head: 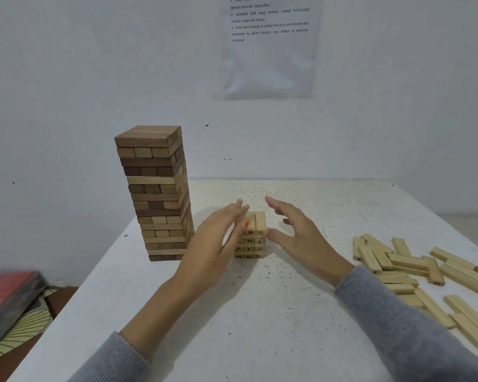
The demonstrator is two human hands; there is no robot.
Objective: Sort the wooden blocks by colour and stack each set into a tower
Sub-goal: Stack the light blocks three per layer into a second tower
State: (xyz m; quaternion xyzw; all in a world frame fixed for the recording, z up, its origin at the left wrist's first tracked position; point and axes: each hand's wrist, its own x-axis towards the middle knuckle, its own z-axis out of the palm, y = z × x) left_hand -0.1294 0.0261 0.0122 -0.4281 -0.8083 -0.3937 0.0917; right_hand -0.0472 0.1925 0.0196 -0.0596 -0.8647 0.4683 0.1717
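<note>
- Found the dark tower (155, 194) standing tall and squared near the left edge of the table (260, 326); judged that colour finished.
- Found the pale tower (251, 235) only a few layers high at mid-table, just right of the dark one, with numbered ends toward the camera; judged it barely begun.
- Noted many loose pale blocks (425, 277) heaped well apart at the right, not yet stacked; reckoned most of the work left there.
- Saw the left hand (218, 238) flat, fingers straight, against the pale tower's left side, gripping nothing.
- Saw the right hand (295, 230) spread wide just beside its right side, holding nothing; could not tell whether touching.
- Spotted no box, tray or bin on the table; noted the blocks lying bare on its top.
</note>
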